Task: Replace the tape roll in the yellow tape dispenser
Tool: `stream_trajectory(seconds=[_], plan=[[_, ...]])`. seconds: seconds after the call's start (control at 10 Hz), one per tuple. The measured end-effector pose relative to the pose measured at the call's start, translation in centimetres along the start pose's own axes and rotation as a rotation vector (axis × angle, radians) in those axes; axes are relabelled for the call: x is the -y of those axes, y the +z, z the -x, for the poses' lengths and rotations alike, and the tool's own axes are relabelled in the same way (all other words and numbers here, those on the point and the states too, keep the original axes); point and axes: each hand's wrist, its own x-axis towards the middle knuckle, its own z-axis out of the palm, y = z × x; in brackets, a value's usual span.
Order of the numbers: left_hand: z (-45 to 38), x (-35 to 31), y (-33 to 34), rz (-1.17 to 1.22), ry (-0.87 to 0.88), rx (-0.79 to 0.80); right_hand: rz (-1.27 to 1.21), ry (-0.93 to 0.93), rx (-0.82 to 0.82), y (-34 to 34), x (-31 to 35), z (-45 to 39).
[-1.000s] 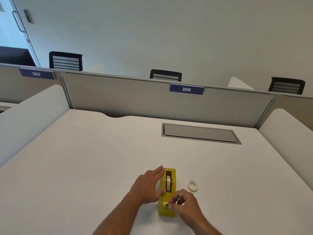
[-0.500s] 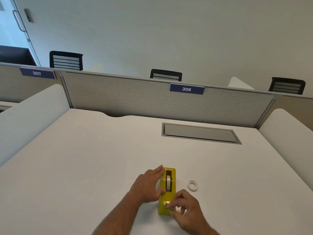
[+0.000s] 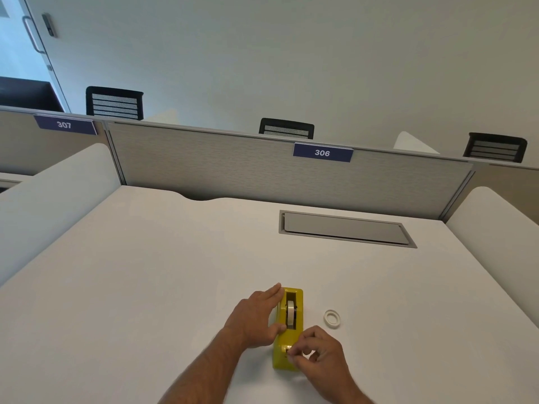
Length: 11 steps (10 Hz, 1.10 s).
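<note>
The yellow tape dispenser [image 3: 284, 335] lies lengthwise on the white desk [image 3: 145, 272], cutter end toward me. A white tape roll [image 3: 290, 314] stands in its slot. My left hand [image 3: 255, 316] rests flat against the dispenser's left side, thumb pressing near the slot. My right hand [image 3: 319, 358] is at the cutter end, thumb and forefinger pinched together there; what they pinch is too small to tell, probably the tape's end. A second, thin white tape ring [image 3: 332, 318] lies flat on the desk just right of the dispenser.
A grey cable hatch [image 3: 344, 228] is set into the desk farther back on the right. A grey partition [image 3: 233, 167] labelled 306 closes the far edge, and curved white side screens [image 3: 52, 193] flank the desk. Black chair backs show beyond.
My right hand has stayed at the cutter end, sliding slightly nearer to me with the fingers pinching tighter. The left hand and dispenser have not moved.
</note>
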Motion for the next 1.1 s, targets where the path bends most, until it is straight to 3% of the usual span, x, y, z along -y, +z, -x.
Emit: stream_trajectory(seconds=[0.4, 0.8, 1.1], plan=[[-0.1, 0.1, 0.2, 0.021, -0.022, 0.013, 0.002, 0.072, 0.017, -0.4, 1.0, 0.2], [-0.2, 0.3, 0.2, 0.064, -0.051, 0.019, 0.01, 0.02, 0.063, -1.4, 1.3, 0.6], [-0.1, 0.5, -0.1, 0.044, -0.018, -0.135, -0.096, -0.202, -0.082, -4.4, 4.4, -0.2]])
